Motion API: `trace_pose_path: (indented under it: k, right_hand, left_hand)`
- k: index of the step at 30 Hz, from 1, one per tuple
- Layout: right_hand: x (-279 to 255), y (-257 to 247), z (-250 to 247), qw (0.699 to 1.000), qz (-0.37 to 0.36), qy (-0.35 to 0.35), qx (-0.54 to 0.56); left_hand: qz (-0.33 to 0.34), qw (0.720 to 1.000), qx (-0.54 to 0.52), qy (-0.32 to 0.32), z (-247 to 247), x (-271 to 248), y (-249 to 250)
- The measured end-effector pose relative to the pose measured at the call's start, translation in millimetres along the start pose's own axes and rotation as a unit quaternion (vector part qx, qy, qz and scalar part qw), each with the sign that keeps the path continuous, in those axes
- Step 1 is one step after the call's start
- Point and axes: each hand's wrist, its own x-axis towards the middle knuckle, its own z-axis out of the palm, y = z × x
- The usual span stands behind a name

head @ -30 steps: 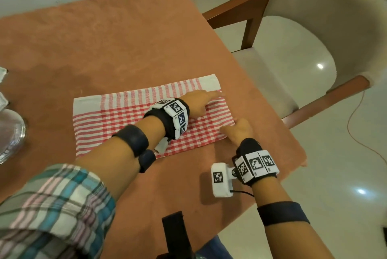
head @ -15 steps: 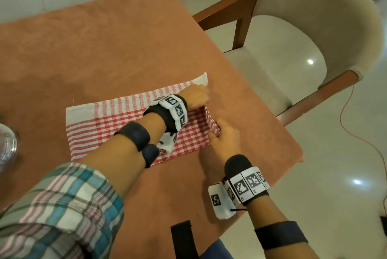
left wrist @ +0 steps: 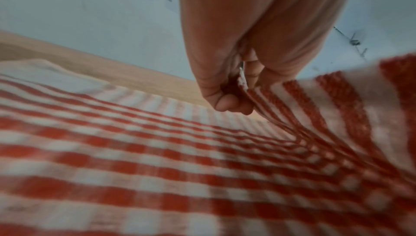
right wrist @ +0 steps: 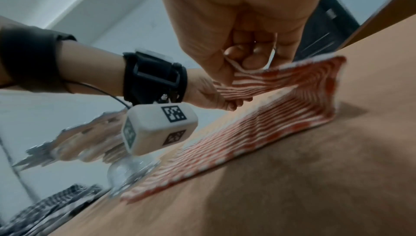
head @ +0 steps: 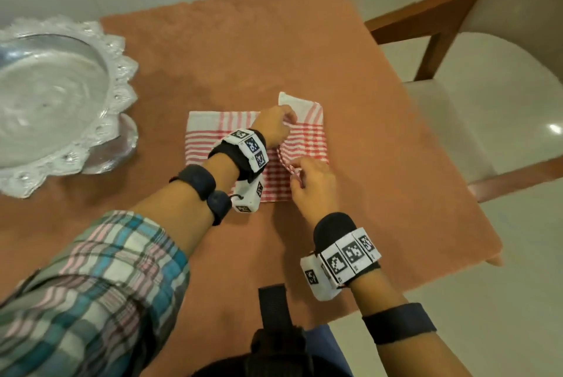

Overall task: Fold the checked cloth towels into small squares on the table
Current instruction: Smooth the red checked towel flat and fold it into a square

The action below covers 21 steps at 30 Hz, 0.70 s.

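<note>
Head view: red-and-white checked cloth towel (head: 243,139) lay on orange worktop (head: 243,50), its right end pinched and lifted by left hand (head: 272,126) and right hand (head: 313,184). Uneven pulling was judged likely to skew the fold.

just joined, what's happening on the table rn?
A person is mid-fold on a red-and-white checked towel lying on the orange-brown table. The left hand pinches the far corner of the towel's right end, and the right hand pinches the near corner. That end is lifted off the table and turned over toward the left, while the rest of the towel lies flat. The fold is not laid down yet. A silver stand sits at the table's left.
</note>
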Motion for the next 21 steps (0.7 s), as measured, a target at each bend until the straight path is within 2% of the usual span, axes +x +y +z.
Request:
trace_pose_path:
  k: [7,12,21]
  right_hand:
    - [6.7,-60.1,55.6,0.992,-0.093,-0.078,-0.031]
    - [8.9,-83.1,83.3,0.990,-0.092,-0.098,-0.051]
    - [10.6,-107.3,118.7,0.982,-0.110,-0.120,-0.091]
  left_hand:
    - [-0.067,0.997,0.021,-0.021,-53.3,-24.0,-75.4]
    - [-0.085,0.996,-0.029,0.017,-70.0,-27.6,-113.3]
    - [-0.063,0.995,-0.038,0.072,-80.1,-25.1,-150.1]
